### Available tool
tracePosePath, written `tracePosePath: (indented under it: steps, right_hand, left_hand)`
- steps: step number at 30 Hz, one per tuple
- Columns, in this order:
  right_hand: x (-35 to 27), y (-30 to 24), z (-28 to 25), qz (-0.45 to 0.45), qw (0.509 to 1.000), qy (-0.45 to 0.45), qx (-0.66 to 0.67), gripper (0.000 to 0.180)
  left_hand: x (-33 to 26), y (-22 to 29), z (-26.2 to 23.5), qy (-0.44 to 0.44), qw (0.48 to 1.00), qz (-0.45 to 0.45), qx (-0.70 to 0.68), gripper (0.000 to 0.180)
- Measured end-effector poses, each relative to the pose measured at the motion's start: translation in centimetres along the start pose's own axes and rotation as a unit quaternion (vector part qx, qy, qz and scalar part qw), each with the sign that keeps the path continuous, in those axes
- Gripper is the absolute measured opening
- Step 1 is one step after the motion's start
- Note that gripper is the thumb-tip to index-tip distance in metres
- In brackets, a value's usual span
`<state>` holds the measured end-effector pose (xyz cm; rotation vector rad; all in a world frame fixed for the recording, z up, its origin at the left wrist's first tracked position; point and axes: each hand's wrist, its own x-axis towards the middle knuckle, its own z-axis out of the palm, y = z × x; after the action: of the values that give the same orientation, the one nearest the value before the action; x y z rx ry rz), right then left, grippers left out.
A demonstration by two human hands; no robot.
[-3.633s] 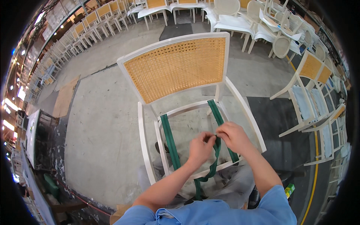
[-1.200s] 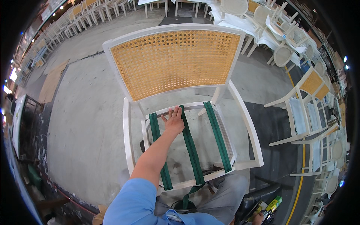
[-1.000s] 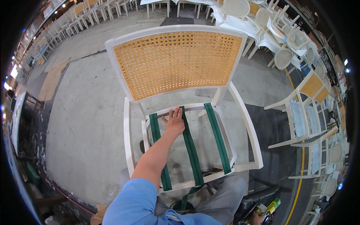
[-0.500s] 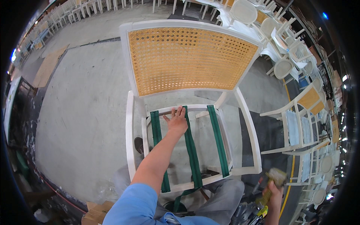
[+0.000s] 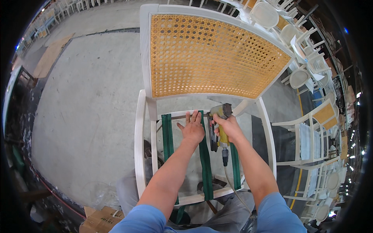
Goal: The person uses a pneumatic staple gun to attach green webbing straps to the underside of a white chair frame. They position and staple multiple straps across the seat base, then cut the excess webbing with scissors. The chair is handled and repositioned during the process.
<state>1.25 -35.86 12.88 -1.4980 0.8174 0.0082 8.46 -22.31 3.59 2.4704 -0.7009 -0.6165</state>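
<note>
A white wooden armchair (image 5: 140, 116) with a woven cane back (image 5: 213, 58) stands before me, its seat an open frame. Three green webbing straps run front to back across it: a left strap (image 5: 167, 136), a middle strap (image 5: 206, 167) and a right strap (image 5: 235, 167). My left hand (image 5: 193, 131) lies with fingers spread at the back rail, fingertips against the middle strap's far end. Just right of it, my right hand (image 5: 230, 129) grips a yellow-and-black air staple gun (image 5: 222, 136), its nose near that strap end. Whether the nose touches is unclear. The gun hides the right strap's far end.
An air hose (image 5: 232, 180) trails from the gun's handle toward my lap. More chairs stand on the right, including a cane-backed chair (image 5: 307, 134), and others are stacked behind. A cardboard box (image 5: 101, 220) sits at lower left. A brown sheet (image 5: 52, 58) lies on the floor.
My right hand has brought the staple gun from the lower right up to the seat's back rail. My left hand stays at the middle strap. The chair appears higher and larger in view.
</note>
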Motion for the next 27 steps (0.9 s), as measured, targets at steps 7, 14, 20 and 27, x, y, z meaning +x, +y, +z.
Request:
tracePosePath:
  steps: [7,14,20,27]
  right_hand:
    - [4.0,0.9,2.3,0.013,0.999,-0.003,-0.032,0.032]
    - [4.5,1.0,3.7,0.02,0.996,0.035,-0.08,0.03]
    - [4.6,0.6,4.3,0.029,0.997,0.021,-0.067,0.027]
    - [4.4,0.9,2.7,0.028,0.997,0.034,-0.056,0.023]
  left_hand:
    - [0.4,-0.1,-0.2,-0.003,1.0,-0.015,0.007,0.065]
    - [0.8,-0.1,0.0,-0.01,1.0,-0.026,0.01,0.067]
    - [0.5,-1.9,1.5,0.109,0.994,0.019,-0.014,0.056]
    - [-0.2,-0.2,2.7,0.207,0.949,-0.101,-0.215,0.039]
